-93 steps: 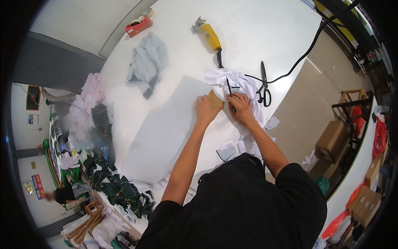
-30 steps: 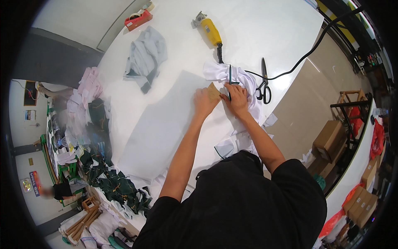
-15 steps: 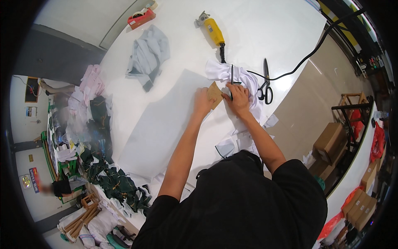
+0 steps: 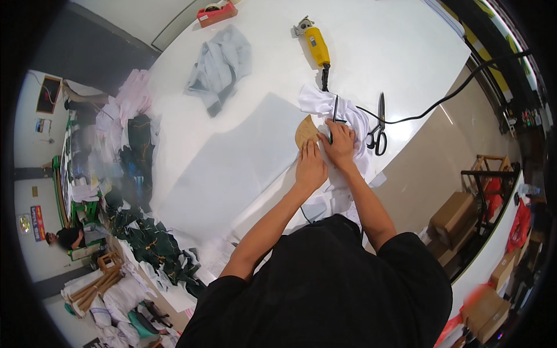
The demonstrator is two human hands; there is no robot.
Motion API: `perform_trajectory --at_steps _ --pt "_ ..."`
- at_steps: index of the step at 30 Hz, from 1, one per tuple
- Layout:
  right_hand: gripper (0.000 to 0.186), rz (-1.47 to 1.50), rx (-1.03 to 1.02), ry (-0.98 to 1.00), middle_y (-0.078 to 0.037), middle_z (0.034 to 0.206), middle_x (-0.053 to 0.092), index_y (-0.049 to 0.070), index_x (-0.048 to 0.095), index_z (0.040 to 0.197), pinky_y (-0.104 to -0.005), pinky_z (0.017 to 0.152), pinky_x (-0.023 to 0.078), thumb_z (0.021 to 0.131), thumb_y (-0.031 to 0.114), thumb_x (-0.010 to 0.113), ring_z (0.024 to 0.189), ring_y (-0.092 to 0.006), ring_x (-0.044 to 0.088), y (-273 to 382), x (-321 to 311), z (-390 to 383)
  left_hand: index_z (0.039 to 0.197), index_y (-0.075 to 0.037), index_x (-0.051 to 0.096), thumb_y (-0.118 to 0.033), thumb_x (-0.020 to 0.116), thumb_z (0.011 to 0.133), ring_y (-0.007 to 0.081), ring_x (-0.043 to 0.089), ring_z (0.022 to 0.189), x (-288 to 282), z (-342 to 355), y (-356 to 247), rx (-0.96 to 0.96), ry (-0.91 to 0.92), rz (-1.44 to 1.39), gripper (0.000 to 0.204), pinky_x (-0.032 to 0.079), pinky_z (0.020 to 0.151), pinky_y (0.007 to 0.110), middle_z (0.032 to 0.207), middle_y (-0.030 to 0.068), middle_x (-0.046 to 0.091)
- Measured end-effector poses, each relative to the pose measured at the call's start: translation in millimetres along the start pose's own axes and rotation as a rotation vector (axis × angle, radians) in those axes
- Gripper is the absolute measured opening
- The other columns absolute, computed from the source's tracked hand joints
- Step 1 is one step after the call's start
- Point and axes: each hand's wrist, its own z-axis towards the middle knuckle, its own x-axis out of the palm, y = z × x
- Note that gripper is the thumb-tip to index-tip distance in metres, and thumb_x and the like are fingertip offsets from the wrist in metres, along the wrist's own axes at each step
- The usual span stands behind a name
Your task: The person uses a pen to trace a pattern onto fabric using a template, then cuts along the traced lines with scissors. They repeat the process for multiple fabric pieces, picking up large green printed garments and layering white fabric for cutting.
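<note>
My left hand (image 4: 312, 167) lies with its fingers stretched onto the lower edge of a brown paper pattern piece (image 4: 306, 131), which has a curved left side. Under the pattern's left part spreads a flat sheet of light grey fabric (image 4: 232, 156). At the pattern's right edge, my right hand (image 4: 341, 144) rests with its thumb against the paper. A slender dark pointed tool (image 4: 336, 105) sticks up past its fingers, and a dark part shows between thumb and fingers; its exact kind is unclear. Crumpled white fabric (image 4: 361, 123) lies beneath and beside the right hand.
Large black scissors (image 4: 380, 124) lie right of the white fabric. Beyond is a yellow electric cutter (image 4: 318, 47) with a black cord (image 4: 432, 107). Crumpled grey fabric (image 4: 217, 66) and a red tape dispenser (image 4: 217, 13) are farther left. Dark green scraps (image 4: 154, 243) edge the table.
My left hand has slid from the pattern's left side to its lower edge, uncovering its curved side. My right hand stays beside the paper. The whole view has shifted slightly.
</note>
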Motion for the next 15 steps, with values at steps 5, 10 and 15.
perform_trajectory --at_steps 5,10,15 --pt "0.041 0.048 0.044 0.025 -0.009 0.118 0.064 0.007 0.059 0.123 -0.0403 0.096 0.035 0.085 0.018 0.069 0.111 -0.0287 0.054 12 -13 8 0.137 0.018 0.035 -0.022 0.054 0.084 0.0459 0.03 0.14 8 -4 -2 -0.018 -0.029 0.041 0.069 0.026 0.117 0.049 0.148 0.0345 0.032" --pt "0.023 0.471 -0.117 -0.097 -0.008 0.088 0.067 -0.001 0.059 0.118 -0.0316 0.077 0.047 0.101 0.014 0.052 0.083 -0.0201 0.059 42 -56 58 0.139 0.017 0.033 -0.024 0.054 0.086 0.0491 0.03 0.139 12 -3 -5 -0.062 0.013 0.061 0.071 0.027 0.115 0.054 0.145 0.0328 0.034" --pt "0.03 1.143 0.299 0.081 -0.005 0.073 0.06 -0.001 0.06 0.106 -0.0248 0.059 0.045 0.105 0.027 0.05 0.061 -0.0106 0.053 56 -62 85 0.137 0.018 0.035 -0.027 0.056 0.087 0.0537 0.034 0.135 6 5 -20 -0.109 0.026 0.115 0.07 0.028 0.113 0.059 0.141 0.0335 0.035"
